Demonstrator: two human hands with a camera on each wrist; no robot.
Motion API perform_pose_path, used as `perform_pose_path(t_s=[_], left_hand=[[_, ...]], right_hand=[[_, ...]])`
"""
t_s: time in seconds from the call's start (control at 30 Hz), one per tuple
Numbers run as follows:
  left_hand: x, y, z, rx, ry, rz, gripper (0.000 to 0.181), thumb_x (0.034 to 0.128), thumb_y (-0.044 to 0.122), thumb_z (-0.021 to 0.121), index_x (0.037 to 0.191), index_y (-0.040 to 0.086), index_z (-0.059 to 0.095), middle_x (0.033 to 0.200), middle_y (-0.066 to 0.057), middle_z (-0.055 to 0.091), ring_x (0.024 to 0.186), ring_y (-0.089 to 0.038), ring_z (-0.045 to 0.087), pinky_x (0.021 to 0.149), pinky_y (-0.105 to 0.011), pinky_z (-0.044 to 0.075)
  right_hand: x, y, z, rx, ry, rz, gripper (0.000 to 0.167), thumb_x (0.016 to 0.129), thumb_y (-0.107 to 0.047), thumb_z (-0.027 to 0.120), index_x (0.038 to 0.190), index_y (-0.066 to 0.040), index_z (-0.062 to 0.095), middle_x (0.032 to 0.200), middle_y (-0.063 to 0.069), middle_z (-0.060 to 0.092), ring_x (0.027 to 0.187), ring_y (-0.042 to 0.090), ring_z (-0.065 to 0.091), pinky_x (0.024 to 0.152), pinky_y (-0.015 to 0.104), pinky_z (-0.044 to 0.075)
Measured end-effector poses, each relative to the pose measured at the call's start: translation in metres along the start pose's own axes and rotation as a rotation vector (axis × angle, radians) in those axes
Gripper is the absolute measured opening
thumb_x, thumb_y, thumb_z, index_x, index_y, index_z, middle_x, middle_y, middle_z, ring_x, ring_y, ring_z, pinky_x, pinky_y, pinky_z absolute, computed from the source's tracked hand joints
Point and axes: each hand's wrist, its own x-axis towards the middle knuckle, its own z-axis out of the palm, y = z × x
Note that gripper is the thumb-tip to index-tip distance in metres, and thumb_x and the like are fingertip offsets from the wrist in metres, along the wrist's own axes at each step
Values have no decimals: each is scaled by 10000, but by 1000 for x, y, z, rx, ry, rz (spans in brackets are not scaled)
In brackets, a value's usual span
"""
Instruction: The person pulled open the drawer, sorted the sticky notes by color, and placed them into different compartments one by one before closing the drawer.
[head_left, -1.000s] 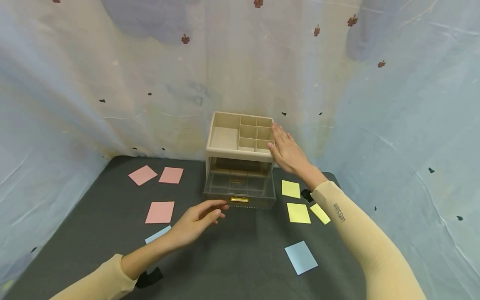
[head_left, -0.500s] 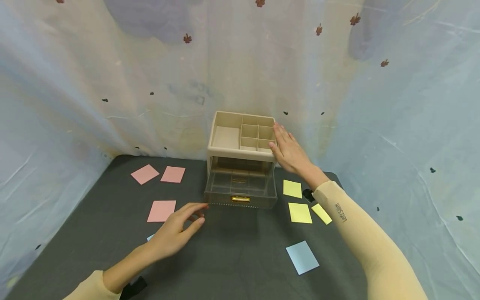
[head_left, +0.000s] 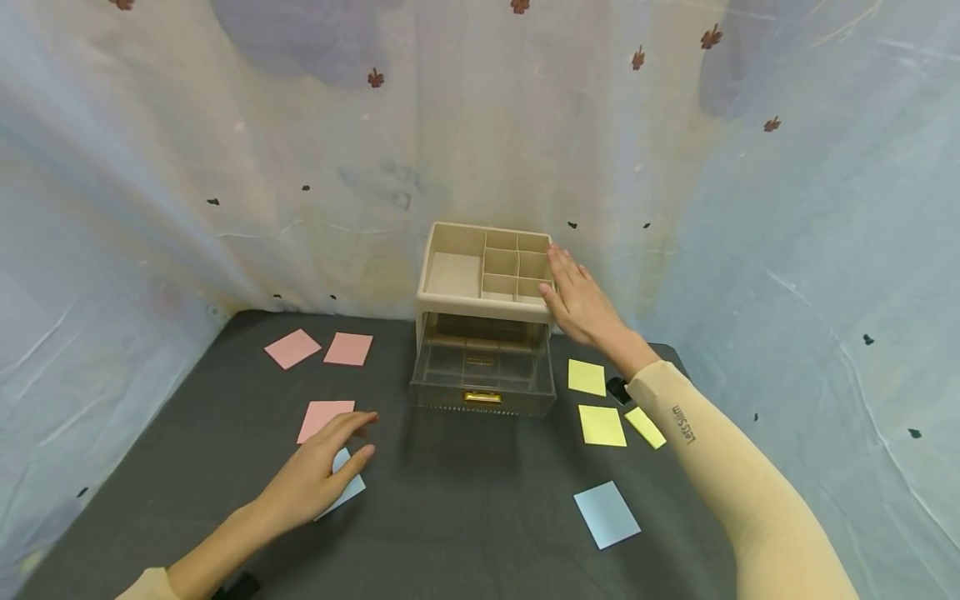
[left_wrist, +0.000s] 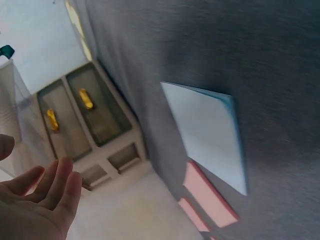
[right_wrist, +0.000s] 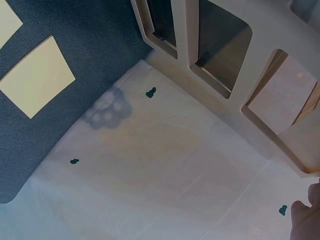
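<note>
A beige desktop organizer (head_left: pixel 483 307) stands at the back middle of the table, with a divided open top. Its clear upper drawer (head_left: pixel 442 397) is pulled out, a gold handle (head_left: pixel 482 398) on its front. My right hand (head_left: pixel 581 304) rests with fairly straight fingers along the organizer's right top edge; the right wrist view catches only a bit of it at the edge. My left hand (head_left: pixel 315 475) hovers, fingers loosely bent and holding nothing, partly covering a blue sticky-note pad (head_left: pixel 348 487). That same pad (left_wrist: pixel 207 130) appears in the left wrist view, apart from the fingers.
Several pink note pads, one being a pink pad (head_left: pixel 348 349), lie left of the organizer. To its right are yellow pads, among them a yellow pad (head_left: pixel 602 426), and nearer lies another blue pad (head_left: pixel 607 515). A patterned curtain (head_left: pixel 480 125) hangs behind the dark table (head_left: pixel 465 517).
My left hand has drawn away from the drawer handle, going left and nearer to me, over the blue pad. The right hand has stayed on the organizer. The drawer remains out.
</note>
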Motion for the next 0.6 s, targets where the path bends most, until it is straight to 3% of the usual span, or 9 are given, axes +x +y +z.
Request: perform_pose_path(t_s=[0.33,0.6], left_hand=[[-17,-22,-2,170,33,-7,489,970,186,758,1416,96,580,1381,-19,612,1144,-234,683,822,-480,598],[-27,-44,-2,284,45,15,508,895,205,831,1335,43,638,1303,-90,653,1154,-315,659,870,-531,575]], right_hand=[[1,0,1,9,3,5,700,1137,-453,207,1667,-30,33,1747,105,23,1608,316,52,1292,504,83],[1,1,1,13,9,1,697,1137,-446,216,1666,-30,35,1746,110,32,1607,319,61,1291,504,87]])
